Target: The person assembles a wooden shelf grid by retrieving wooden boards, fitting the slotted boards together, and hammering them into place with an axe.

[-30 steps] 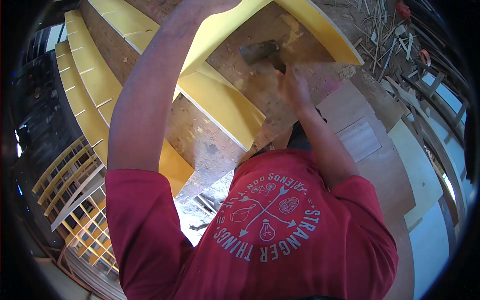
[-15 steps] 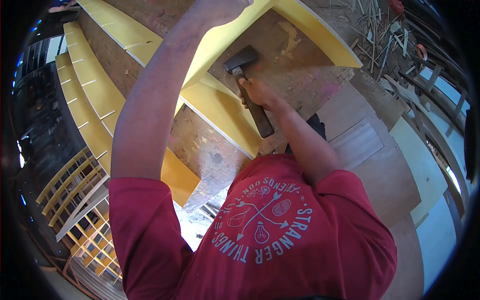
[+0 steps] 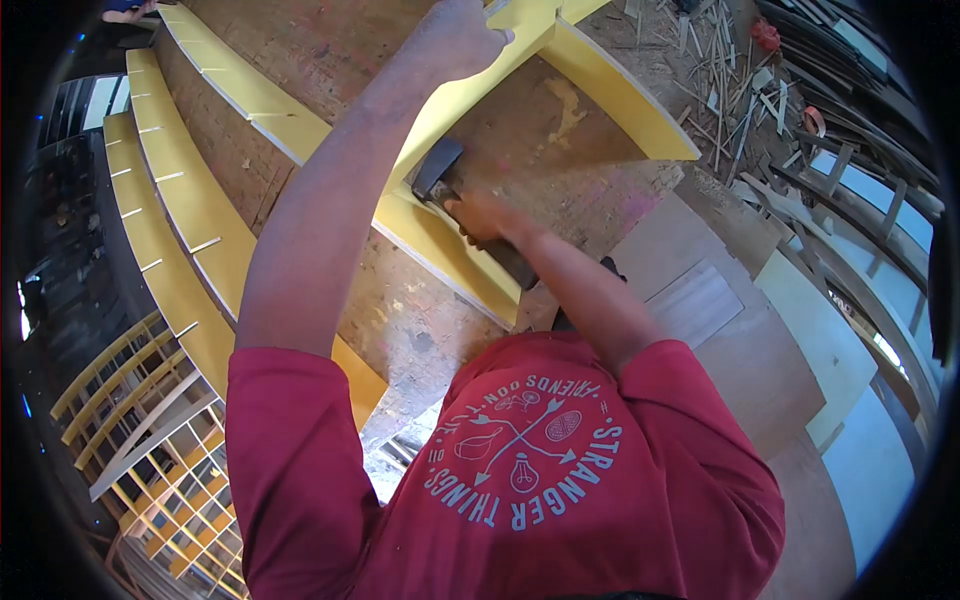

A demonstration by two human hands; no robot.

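Observation:
My right hand point(image 3: 485, 218) is closed round the handle of a hammer with a dark head point(image 3: 438, 166). The hammer head is right beside, perhaps touching, a long yellow board point(image 3: 455, 105) standing on edge, close to where a shorter yellow board point(image 3: 450, 250) meets it. My left hand point(image 3: 465, 42) grips the long board farther up, near its junction with another curved yellow board point(image 3: 620, 90); its fingers are partly hidden. The boards stand on a brown, stained wooden work surface point(image 3: 590, 150).
Curved yellow strips with pale slots point(image 3: 190, 200) run along the left. A slatted yellow frame point(image 3: 180, 470) stands at lower left. Scrap sticks point(image 3: 740, 95) litter the upper right. Pale sheets point(image 3: 800, 340) lie at right. Another person's hand point(image 3: 125, 12) shows at upper left.
My right hand has swung the hammer left and slightly down, bringing its head from over the work surface to the long yellow board. My left hand keeps its hold.

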